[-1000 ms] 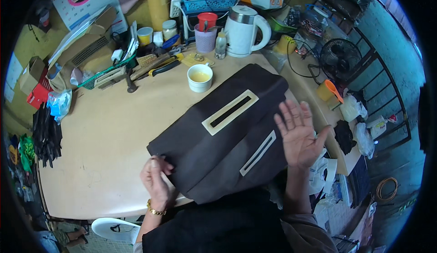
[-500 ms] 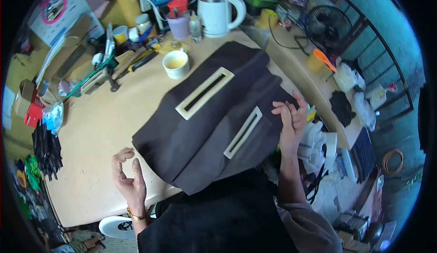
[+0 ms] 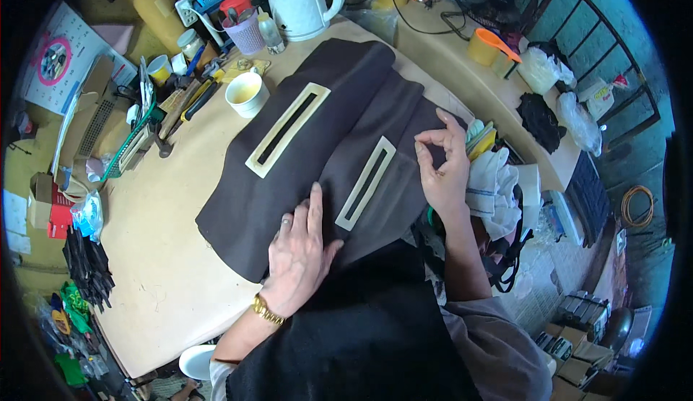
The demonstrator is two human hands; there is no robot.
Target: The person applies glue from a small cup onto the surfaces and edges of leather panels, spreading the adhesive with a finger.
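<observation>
A dark brown fabric piece lies spread over the table's near right part. On it are two pale rectangular frames around dark slots: a larger left frame and a narrower right frame. My left hand, with a gold watch at the wrist, rests on the cloth between the frames' lower ends, fingers stretched out. Over the fabric's right side, my right hand has thumb and index fingertip brought together in a pinch. Whatever lies between those tips, if anything, is too small to make out.
A white cup with yellowish contents stands just beyond the fabric's far left edge. Behind it are a white kettle, a purple basket and hand tools. White cloths are heaped right of the table.
My left hand has come from beside the fabric's left edge onto its middle. My right thumb and index finger have closed into a pinch. The whole view has shifted somewhat.
</observation>
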